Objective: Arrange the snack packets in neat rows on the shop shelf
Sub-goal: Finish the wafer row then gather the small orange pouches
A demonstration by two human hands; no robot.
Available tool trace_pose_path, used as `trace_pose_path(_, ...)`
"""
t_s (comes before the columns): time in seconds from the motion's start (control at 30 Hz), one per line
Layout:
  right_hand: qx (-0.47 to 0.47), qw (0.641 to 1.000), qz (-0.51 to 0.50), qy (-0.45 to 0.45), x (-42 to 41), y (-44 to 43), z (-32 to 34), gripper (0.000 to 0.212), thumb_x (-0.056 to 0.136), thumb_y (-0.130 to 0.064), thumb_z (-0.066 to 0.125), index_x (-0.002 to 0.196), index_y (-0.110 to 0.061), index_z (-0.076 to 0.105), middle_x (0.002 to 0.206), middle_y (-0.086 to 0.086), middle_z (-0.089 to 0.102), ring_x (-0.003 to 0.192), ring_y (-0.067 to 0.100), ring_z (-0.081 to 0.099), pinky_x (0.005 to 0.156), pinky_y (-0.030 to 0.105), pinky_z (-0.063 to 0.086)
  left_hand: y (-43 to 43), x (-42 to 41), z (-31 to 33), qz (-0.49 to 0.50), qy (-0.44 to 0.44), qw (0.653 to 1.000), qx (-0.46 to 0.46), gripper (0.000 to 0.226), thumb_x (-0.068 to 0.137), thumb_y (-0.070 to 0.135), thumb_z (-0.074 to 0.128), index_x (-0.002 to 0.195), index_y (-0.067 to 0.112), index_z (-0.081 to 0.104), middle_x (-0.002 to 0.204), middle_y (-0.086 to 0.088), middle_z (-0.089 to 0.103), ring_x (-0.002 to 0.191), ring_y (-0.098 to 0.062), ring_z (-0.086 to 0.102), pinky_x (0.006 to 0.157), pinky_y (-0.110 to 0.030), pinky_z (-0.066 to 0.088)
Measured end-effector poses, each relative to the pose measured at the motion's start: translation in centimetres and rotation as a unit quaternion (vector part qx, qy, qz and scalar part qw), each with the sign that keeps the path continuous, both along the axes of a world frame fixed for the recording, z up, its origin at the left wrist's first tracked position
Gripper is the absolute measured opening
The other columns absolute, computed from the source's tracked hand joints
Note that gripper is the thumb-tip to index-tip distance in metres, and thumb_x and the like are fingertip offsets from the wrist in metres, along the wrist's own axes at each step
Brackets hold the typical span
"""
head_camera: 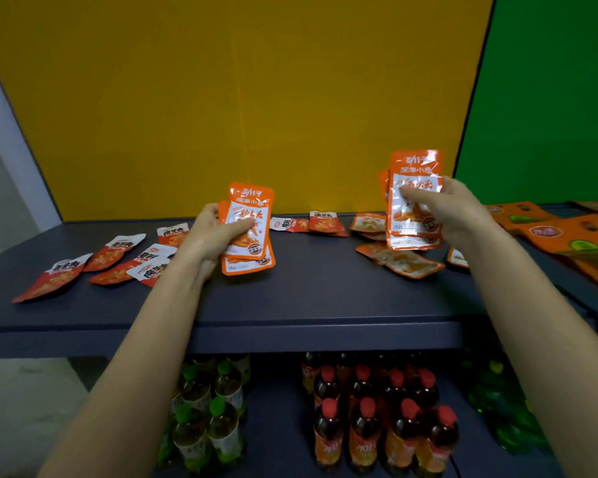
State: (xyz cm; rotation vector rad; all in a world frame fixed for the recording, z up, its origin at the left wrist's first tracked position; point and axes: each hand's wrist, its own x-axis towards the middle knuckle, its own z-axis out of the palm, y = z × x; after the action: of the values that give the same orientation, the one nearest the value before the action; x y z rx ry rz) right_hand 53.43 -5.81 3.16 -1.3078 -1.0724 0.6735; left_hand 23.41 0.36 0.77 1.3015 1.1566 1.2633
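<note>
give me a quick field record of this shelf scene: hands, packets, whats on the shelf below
left hand: grips a left orange stack, upright
right hand: grips a right orange stack, held higher
shelf: dark, flat
loose at left: red-and-white packets, scattered, unaligned
loose at right: face-down orange packets, lying flat
lower shelf: green-capped bottles, red-capped bottles
rows: not yet formed

The orange snack packets (415, 198) are glossy, crinkled plastic film catching glare. The dark shelf (308, 291) looks smooth and matt. Below, red-capped bottles (366, 429) and green-capped bottles (218, 426) are shiny clear plastic.
</note>
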Motion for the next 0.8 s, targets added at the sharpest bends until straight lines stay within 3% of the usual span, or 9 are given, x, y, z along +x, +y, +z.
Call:
trace_pose_path(0.1,-0.028,0.999,-0.029,0.013,2.4,-1.5,-1.0,0.006,0.083,-0.014,0.066,0.081,-0.019,0.062,0.083,0.0,0.067,0.072,0.015,0.064,0.067,0.029,0.05,-0.4,2.7,0.0,-0.049,-0.016,0.998,-0.025,0.028,0.078,0.01,0.07,0.1,0.011,0.054,0.1,-0.011,0.065,0.062,-0.014,0.067,0.047,-0.022,0.056)
trace_pose_path(0.23,-0.071,0.993,-0.088,0.032,5.5,-3.5,-2.2,0.007,0.081,-0.015,0.068,0.078,-0.018,0.063,0.085,0.004,0.067,0.072,0.018,0.064,0.067,0.033,0.051,-1.5,7.7,-0.7,-0.108,-0.032,0.991,-0.071,0.008,0.082,0.011,0.067,0.086,0.007,0.061,0.096,-0.014,0.065,0.047,-0.009,0.066,0.043,-0.022,0.054)
trace_pose_path(0.3,-0.082,0.99,-0.111,0.034,7.0,-4.2,-2.4,0.006,0.081,-0.014,0.068,0.082,-0.014,0.062,0.083,0.003,0.066,0.071,0.017,0.063,0.064,0.032,0.049,-2.2,10.5,-1.1,-0.119,-0.024,0.99,-0.078,0.008,0.084,0.01,0.065,0.088,0.006,0.061,0.095,-0.014,0.065,0.055,-0.012,0.068,0.046,-0.025,0.055)
trace_pose_path(0.4,-0.096,0.985,-0.141,0.017,9.0,-4.3,-3.0,0.019,0.082,-0.012,0.067,0.1,-0.009,0.063,0.096,0.008,0.065,0.082,0.021,0.061,0.074,0.035,0.046,-2.7,14.4,-1.8,-0.11,0.005,0.991,-0.074,0.025,0.085,0.008,0.063,0.108,0.0,0.058,0.105,-0.016,0.066,0.075,-0.021,0.065,0.056,-0.029,0.053)
trace_pose_path(0.53,-0.13,0.98,-0.14,-0.062,10.4,-3.3,-4.6,0.031,0.082,-0.012,0.066,0.111,0.0,0.062,0.114,0.017,0.064,0.099,0.028,0.062,0.083,0.033,0.046,-2.8,17.7,-2.6,-0.11,0.085,0.988,-0.073,0.024,0.085,0.013,0.064,0.104,0.005,0.053,0.112,-0.016,0.065,0.084,-0.025,0.065,0.071,-0.036,0.054)
trace_pose_path(0.63,-0.174,0.967,-0.143,-0.123,11.2,-2.6,-5.3,0.043,0.08,-0.023,0.069,0.116,-0.001,0.06,0.121,0.018,0.062,0.109,0.032,0.059,0.095,0.039,0.047,-2.7,19.1,-2.8,-0.079,0.163,0.982,-0.052,0.047,0.085,0.023,0.065,0.121,0.004,0.043,0.12,-0.015,0.06,0.102,-0.028,0.062,0.086,-0.042,0.053)
trace_pose_path(0.8,-0.201,0.955,-0.103,-0.191,12.1,-1.9,-5.1,0.044,0.081,-0.032,0.067,0.114,-0.004,0.061,0.118,0.016,0.064,0.106,0.03,0.06,0.094,0.042,0.048,-2.9,20.5,-2.8,-0.001,0.34,0.94,-0.027,0.081,0.082,0.042,0.064,0.139,0.001,0.023,0.145,-0.019,0.032,0.136,-0.033,0.027,0.108,-0.043,0.031)
